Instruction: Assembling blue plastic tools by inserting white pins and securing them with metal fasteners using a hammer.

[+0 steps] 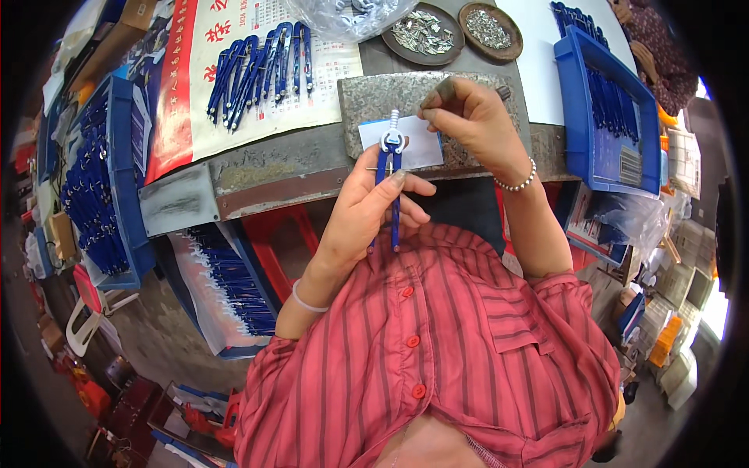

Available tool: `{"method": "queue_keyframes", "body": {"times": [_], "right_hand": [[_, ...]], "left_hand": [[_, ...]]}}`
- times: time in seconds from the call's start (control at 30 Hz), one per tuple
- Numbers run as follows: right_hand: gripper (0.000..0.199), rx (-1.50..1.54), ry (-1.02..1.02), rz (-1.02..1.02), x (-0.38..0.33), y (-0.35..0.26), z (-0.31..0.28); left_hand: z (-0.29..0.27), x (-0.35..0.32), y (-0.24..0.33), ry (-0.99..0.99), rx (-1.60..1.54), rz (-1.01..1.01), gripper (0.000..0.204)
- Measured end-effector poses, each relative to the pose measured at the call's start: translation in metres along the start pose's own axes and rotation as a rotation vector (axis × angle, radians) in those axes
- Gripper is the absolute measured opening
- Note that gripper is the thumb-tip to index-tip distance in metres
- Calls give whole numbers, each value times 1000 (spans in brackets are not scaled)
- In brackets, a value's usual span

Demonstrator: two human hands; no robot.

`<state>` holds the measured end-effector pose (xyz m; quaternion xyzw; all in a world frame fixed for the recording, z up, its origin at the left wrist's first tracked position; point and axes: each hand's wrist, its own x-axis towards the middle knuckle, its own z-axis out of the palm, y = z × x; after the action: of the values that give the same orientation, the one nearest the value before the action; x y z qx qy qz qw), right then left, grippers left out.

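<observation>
Drawing compass with dark-blue legs and a white plastic head with a ribbed knob: held in left hand, in front of the worktable edge. Long axis runs nearly straight away from the wearer; knob points to the table, leg ends back toward the striped red shirt. Legs slightly spread, lower ends apart.

Fingers: left thumb crosses the legs just below the head, the other fingers curled behind; grasp is on the upper legs. Head projects beyond the fingertips, over a white card on a speckled grey stone slab.

Right hand: beside the head, apart from it; thumb and forefinger nearly together. Cannot tell whether a small part sits between them.
</observation>
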<state>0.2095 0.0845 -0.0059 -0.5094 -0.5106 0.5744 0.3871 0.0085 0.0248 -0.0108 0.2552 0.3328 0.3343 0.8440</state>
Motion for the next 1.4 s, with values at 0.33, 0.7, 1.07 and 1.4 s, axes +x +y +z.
{"method": "queue_keyframes", "body": {"times": [0.33,0.7,1.07,1.4], "right_hand": [[12,-548,-56,-261,-3,-4,13],[14,-863,7,-340,-2,3,20],[18,-975,136,-332,4,-1,2],[12,-1212,-230,-410,52,-10,1]], "left_hand": [[-18,-35,6,115,-50,43,47],[-38,-48,9,170,-36,141,44],[-35,-44,6,75,-59,122,44],[-26,-38,5,46,-62,109,46]]}}
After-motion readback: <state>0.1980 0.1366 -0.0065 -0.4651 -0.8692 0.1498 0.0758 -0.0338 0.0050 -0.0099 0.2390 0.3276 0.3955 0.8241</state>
